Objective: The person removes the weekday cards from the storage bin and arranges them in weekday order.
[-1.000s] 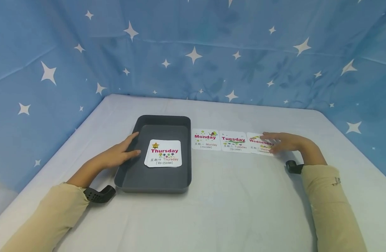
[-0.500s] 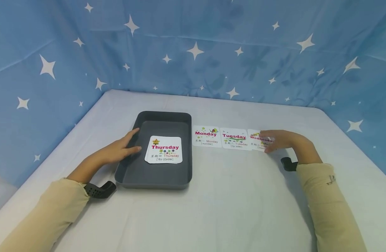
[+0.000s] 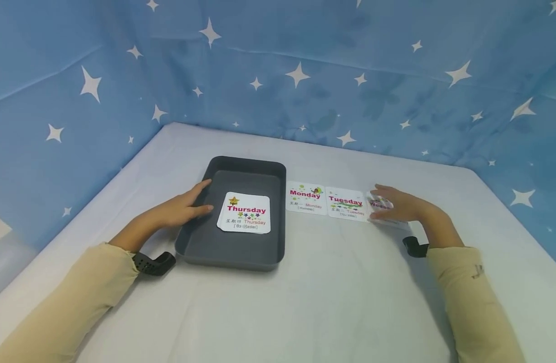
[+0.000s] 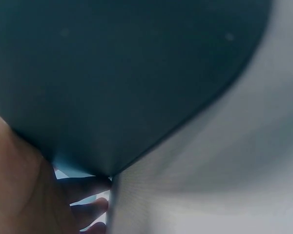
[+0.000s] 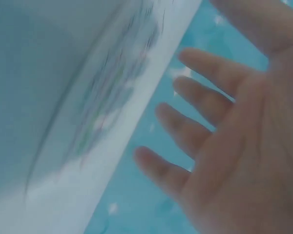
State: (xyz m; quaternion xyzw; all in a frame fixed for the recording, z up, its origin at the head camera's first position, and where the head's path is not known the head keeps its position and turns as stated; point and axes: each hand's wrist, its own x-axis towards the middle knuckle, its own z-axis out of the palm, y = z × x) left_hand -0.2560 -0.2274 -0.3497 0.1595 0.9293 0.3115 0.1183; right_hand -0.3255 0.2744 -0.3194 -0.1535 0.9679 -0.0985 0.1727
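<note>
From where I stand, a blue curtain (image 3: 259, 50) scattered with white four-pointed stars fills the upper part of the frame, behind a table covered in a softly creased white cloth (image 3: 332, 302). Left of centre sits a dark grey rectangular tray (image 3: 234, 247) with raised walls and rounded corners; it looks stiff and fairly light, best held by opposite rims. Tan sleeves (image 3: 73, 297) reach in from the lower left and lower right. The left hand (image 3: 180, 209) lies at the tray's left rim, fingers spread. The right hand (image 3: 402, 204), right of centre, has thumb and fingers wide apart over a card; whether they touch it I cannot tell. Smallest are the square weekday cards: the Thursday card (image 3: 247, 212) tops a small stack inside the tray, while the Monday card (image 3: 305, 197), Tuesday card (image 3: 347, 204) and partly covered Wednesday card (image 3: 381, 202) run in a row to the tray's right. They look thin, light and smooth, probably bendable and apt to slide, easiest to lift by an edge or corner.
</note>
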